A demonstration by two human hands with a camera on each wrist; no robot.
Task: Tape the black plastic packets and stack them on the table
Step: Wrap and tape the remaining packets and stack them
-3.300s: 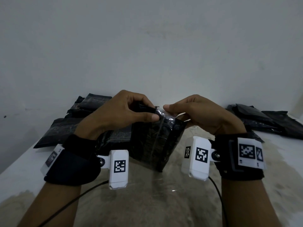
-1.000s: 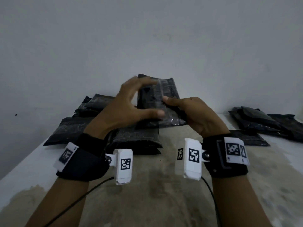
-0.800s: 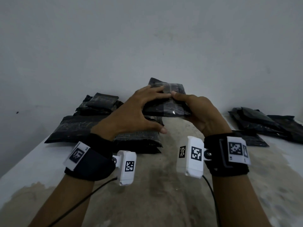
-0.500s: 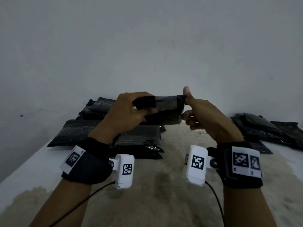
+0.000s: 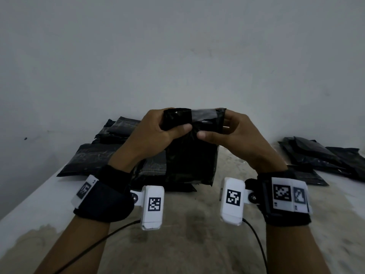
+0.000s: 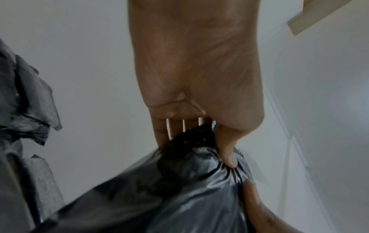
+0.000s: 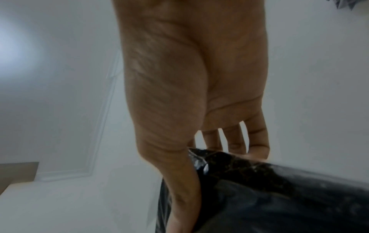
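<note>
Pale bare wall point(image 5: 177, 56) behind, with a worn, stained desk point(image 5: 187, 234) below it. Black plastic packet point(image 5: 191, 157): held upright in the air above the desk, between the two hands, its top edge folded over and covered by a glossy strip that appears to be clear tape point(image 5: 205, 115). Left hand point(image 5: 152, 133): fingers curled behind the upper left corner, thumb pressed on the near face, gathering the film into creases, as the left wrist view shows. Right hand point(image 5: 233, 133): fingers behind the upper right corner, thumb on the near face; it too grasps the packet.

Handling, as judged: the film is thin, soft and somewhat slick, and it puckers under a thumb. The filled body looks fairly full and firm. The packet seems light enough for a two-corner pinch. The top corners suit smoothing the tape; for stacking, a hold on the flat faces would likely steady it better.

Stack of packets point(image 5: 110, 155): on the desk behind the left wrist, several lying flat, some on top of others. Loose packets point(image 5: 320, 155): a spread group at far right on the desk, well apart from the stack.
</note>
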